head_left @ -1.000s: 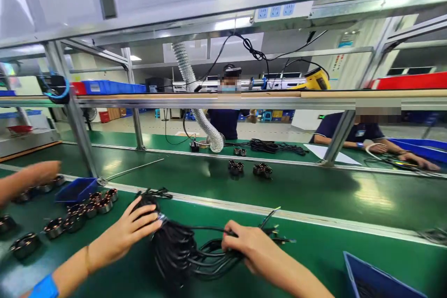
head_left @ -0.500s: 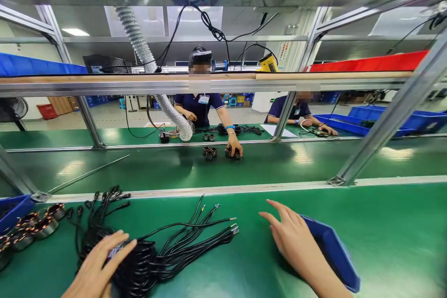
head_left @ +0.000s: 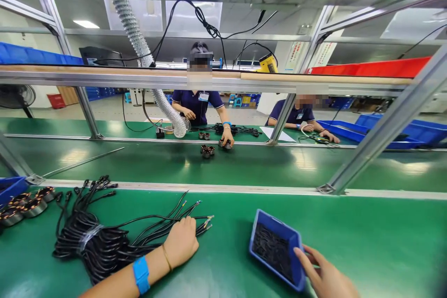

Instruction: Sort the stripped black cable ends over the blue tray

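Observation:
My left hand (head_left: 182,240) is closed in a fist over the stripped ends of the black cables (head_left: 104,247). Its fingertips are hidden, so I cannot see what is between them. The cables lie in a bundle tied with a clear band, their coloured wire ends pointing right. At the lower right, my right hand (head_left: 319,267) grips the near right rim of a small blue bin (head_left: 259,253), thumb inside the wall. Short black pieces (head_left: 274,247), perhaps tubing, fill the bottom of that bin, which looks slightly tilted.
Copper-wound motor stators (head_left: 33,206) stand at the left by another blue bin (head_left: 14,185). Metal uprights (head_left: 366,135) and a shelf (head_left: 223,81) cross the bench. Opposite, a co-worker's hand (head_left: 226,137) holds stators; another person sits at right.
My left hand has moved right from above the bundle to the cable ends and closed. My right hand has gone round to the blue bin's right rim and gripped it; the bin has shifted left.

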Demonstrator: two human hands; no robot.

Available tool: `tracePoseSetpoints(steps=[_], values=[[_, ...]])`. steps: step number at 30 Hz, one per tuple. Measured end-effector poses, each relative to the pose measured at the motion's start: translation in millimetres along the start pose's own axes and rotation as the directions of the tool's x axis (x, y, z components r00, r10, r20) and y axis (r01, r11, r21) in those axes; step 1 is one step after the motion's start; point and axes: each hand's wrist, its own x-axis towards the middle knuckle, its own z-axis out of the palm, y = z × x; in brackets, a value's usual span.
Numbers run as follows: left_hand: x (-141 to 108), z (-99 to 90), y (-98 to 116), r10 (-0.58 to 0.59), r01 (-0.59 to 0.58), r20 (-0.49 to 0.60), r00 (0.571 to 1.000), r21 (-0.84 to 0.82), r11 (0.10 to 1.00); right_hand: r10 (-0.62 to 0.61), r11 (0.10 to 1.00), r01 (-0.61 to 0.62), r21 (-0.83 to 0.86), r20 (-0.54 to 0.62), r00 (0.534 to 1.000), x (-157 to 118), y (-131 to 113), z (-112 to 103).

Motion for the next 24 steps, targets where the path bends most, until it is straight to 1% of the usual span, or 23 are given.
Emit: tracePoseSetpoints(steps=[3, 6, 8, 10, 13, 14, 15, 16, 17, 18, 19, 20, 21, 22, 24], values=[[-3.8, 2.3, -10.4, -0.065, 0.065, -0.028, 0.998, 0.000, 0.998, -0.072, 0.995, 0.070, 0.074, 0.025, 0.997, -11.1, -31.1, 19.9], [-10.7, 5.5, -24.6, -0.117, 0.115, -0.042, 0.992, -0.030, 0.993, -0.198, 0.979, 0.193, 0.066, 0.070, 0.978, -26.4, -62.9, 42.9], [-18.5, 7.1, -37.9, -0.149, 0.145, -0.046, 0.988, -0.070, 0.987, -0.298, 0.954, 0.293, 0.063, 0.106, 0.949, -39.0, -83.0, 59.3], [-28.9, 6.7, -53.4, -0.188, 0.180, -0.051, 0.981, -0.129, 0.975, -0.392, 0.920, 0.387, 0.066, 0.160, 0.906, -52.1, -102.7, 75.1], [-44.4, -1.8, -72.7, -0.253, 0.230, -0.076, 0.964, -0.230, 0.946, -0.470, 0.879, 0.475, 0.039, 0.233, 0.851, -67.7, -131.9, 94.5], [-48.3, -7.3, -76.3, -0.271, 0.227, -0.099, 0.957, -0.319, 0.920, -0.483, 0.870, 0.493, 0.027, 0.249, 0.839, -70.7, -141.5, 99.4], [-51.2, -13.8, -78.1, -0.284, 0.203, -0.118, 0.952, -0.450, 0.869, -0.494, 0.861, 0.507, 0.020, 0.265, 0.828, -72.3, -151.0, 103.4], [-53.3, -21.1, -78.2, -0.286, 0.158, -0.121, 0.951, -0.606, 0.780, -0.503, 0.855, 0.519, 0.016, 0.274, 0.820, -72.7, -160.2, 106.6], [-54.6, -28.8, -77.1, -0.268, 0.102, -0.102, 0.958, -0.753, 0.649, -0.510, 0.850, 0.527, 0.014, 0.277, 0.815, -72.0, -169.0, 109.1], [-55.5, -36.1, -75.0, -0.222, 0.055, -0.066, 0.973, -0.867, 0.496, -0.514, 0.847, 0.531, 0.014, 0.277, 0.812, -70.5, -177.2, 110.7], [-56.3, -42.6, -72.4, -0.151, 0.031, -0.025, 0.988, -0.934, 0.357, -0.512, 0.849, 0.529, 0.014, 0.274, 0.814, -68.7, -184.7, 111.4], [-57.4, -47.7, -69.6, -0.072, 0.034, 0.015, 0.997, -0.963, 0.267, -0.506, 0.853, 0.521, 0.016, 0.266, 0.820, -66.9, -191.4, 111.1], [-59.2, -51.2, -66.9, -0.013, 0.045, 0.043, 0.999, -0.976, 0.211, -0.502, 0.859, 0.512, 0.025, 0.244, 0.830, -65.7, -197.4, 109.5], [-61.8, -53.0, -64.3, 0.014, 0.051, 0.055, 0.998, -0.982, 0.179, -0.505, 0.861, 0.506, 0.052, 0.210, 0.837, -65.6, -202.9, 106.7], [-69.8, -52.7, -60.0, 0.003, 0.054, 0.055, 0.998, -0.985, 0.165, -0.528, 0.844, 0.501, 0.193, 0.132, 0.839, -70.2, -213.5, 98.3]])
